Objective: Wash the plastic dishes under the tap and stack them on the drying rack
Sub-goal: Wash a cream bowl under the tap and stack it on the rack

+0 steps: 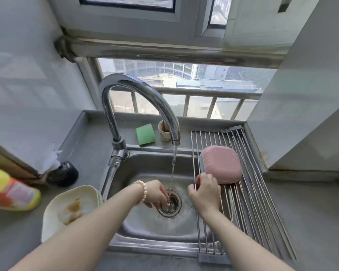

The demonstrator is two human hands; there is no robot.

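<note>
Small kitchen corner, steel counter under a barred window, single steel sink (pixel 145 227) with the tap (pixel 137 98) running a thin stream into the drain strainer (pixel 169 203). Roll-up wire drying rack (pixel 249 202) spans the sink's right edge.

Left hand (pixel 157 193), pearl bracelet on the wrist, hangs low in the basin, fingertips curled down right at the strainer under the stream. Nothing visibly held; whether it pinches the strainer, cannot tell.

Right hand (pixel 205 192) is at the rack's near-left edge, fingers curled round the rim of the pink dish (pixel 220 163), which sits upside down on the rack just beyond the hand. A blue-green edge shows under its left side, likely another dish nested beneath.

Dirty cream plates (pixel 72 210), stacked, with brown sauce stains on top, sit on the counter just left of the left forearm, overhanging the sink edge. These look like the next ones to wash.

Handling, judged: thin plastic, light, stiff enough to lift by one edge, not fragile. Wet and greasy so slippery; pinch the rim with thumb inside, fingers under, rather than palm the flat. The stack may slide apart, so take the top plate alone.

Farther off: green sponge (pixel 145 134) and stained cup (pixel 164 133) behind the tap, yellow-orange bottle (pixel 10 190) far left of the left arm.
</note>
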